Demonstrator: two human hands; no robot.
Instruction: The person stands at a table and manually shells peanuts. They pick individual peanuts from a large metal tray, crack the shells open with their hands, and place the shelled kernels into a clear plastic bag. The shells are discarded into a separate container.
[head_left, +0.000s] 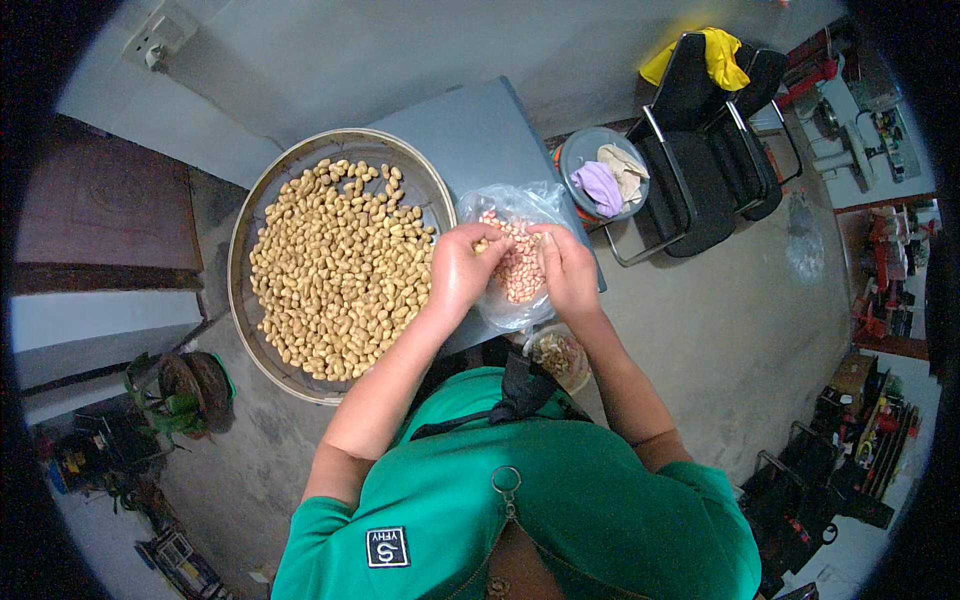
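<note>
A wide round tray with a raised rim holds a spread of unshelled peanuts. Right of it, on a grey table, a clear plastic bag lies around pink shelled peanut kernels. My left hand is over the bag's left side, thumb and fingers closed on a peanut. Above the bag's right side is my right hand, thumb against fingers; whether it pinches anything is hidden. Below the table edge stands a container of peanut shells.
A lidded bucket bearing purple and beige cloths stands beside the table. Black chairs with metal frames are behind it, a yellow cloth over one. A potted plant is at the lower left. A wall runs behind the table.
</note>
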